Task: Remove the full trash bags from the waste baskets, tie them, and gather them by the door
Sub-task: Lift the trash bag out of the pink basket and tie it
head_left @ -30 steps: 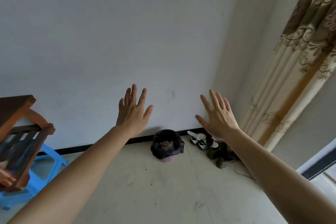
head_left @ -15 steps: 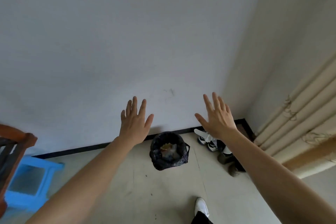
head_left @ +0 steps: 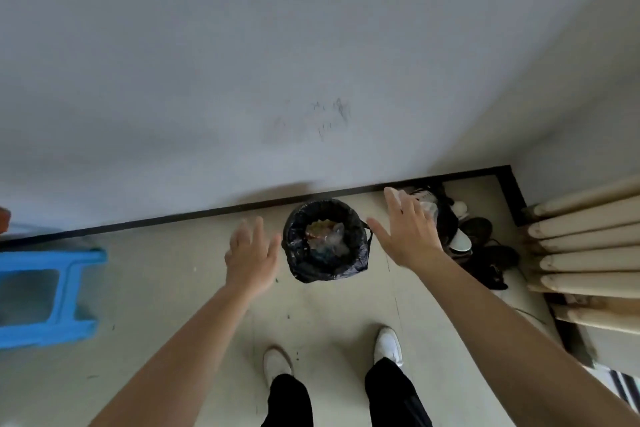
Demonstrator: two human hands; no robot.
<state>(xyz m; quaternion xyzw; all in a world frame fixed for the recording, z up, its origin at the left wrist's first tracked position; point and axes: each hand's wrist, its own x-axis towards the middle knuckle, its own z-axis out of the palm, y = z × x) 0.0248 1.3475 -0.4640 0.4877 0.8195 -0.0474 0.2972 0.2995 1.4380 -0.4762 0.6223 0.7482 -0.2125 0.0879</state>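
Observation:
A small waste basket lined with a black trash bag (head_left: 325,265) stands on the floor against the wall, with paper and plastic rubbish visible in its open top. The bag's edge is folded down over the rim and hides the basket itself. My left hand (head_left: 251,255) hovers just left of the bag, fingers spread, holding nothing. My right hand (head_left: 408,236) hovers just right of it, also open and empty. Neither hand touches the bag.
A blue plastic stool (head_left: 45,298) stands at the left. Several shoes (head_left: 485,253) lie in the corner right of the basket. Beige curtain folds (head_left: 588,253) hang at the right. My feet in white shoes (head_left: 388,345) stand on the pale floor.
The view has tilted down and come closer to the basket. Both hands have dropped from in front of the wall to either side of the black bag.

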